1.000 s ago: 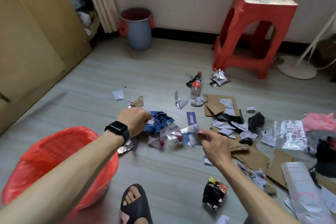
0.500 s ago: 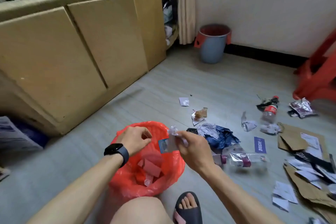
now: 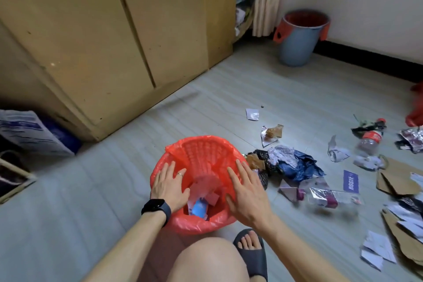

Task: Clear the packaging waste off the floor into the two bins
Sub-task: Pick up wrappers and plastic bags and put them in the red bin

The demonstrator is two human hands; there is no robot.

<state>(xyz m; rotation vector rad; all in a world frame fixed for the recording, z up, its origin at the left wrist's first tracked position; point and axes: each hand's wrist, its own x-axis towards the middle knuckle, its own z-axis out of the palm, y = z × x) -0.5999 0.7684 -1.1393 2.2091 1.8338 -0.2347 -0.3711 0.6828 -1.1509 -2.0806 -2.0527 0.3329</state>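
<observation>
A red basket bin (image 3: 201, 151) lined with a red bag stands on the floor in front of my knee. Pink and blue scraps (image 3: 200, 206) lie at its bottom. My left hand (image 3: 170, 184), with a black watch on the wrist, hovers flat over the bin's left rim, fingers spread and empty. My right hand (image 3: 246, 192) is spread over the right rim, also empty. A blue bin (image 3: 297, 46) with a red liner stands by the far wall. Packaging waste lies to the right: a crumpled blue wrapper (image 3: 297, 163), a clear wrapper (image 3: 332, 197), a plastic bottle (image 3: 369, 141), cardboard pieces (image 3: 398, 181).
Tan cabinet doors (image 3: 114, 41) run along the left. A printed paper bag (image 3: 27, 133) leans at the far left. My sandalled foot (image 3: 250, 252) and bare knee are just below the red bin. Part of a red stool (image 3: 415, 117) shows at the right edge.
My view swung left from the waste pile to the red bin. Both hands carried scraps over the bin and have let go; they are now spread and empty.
</observation>
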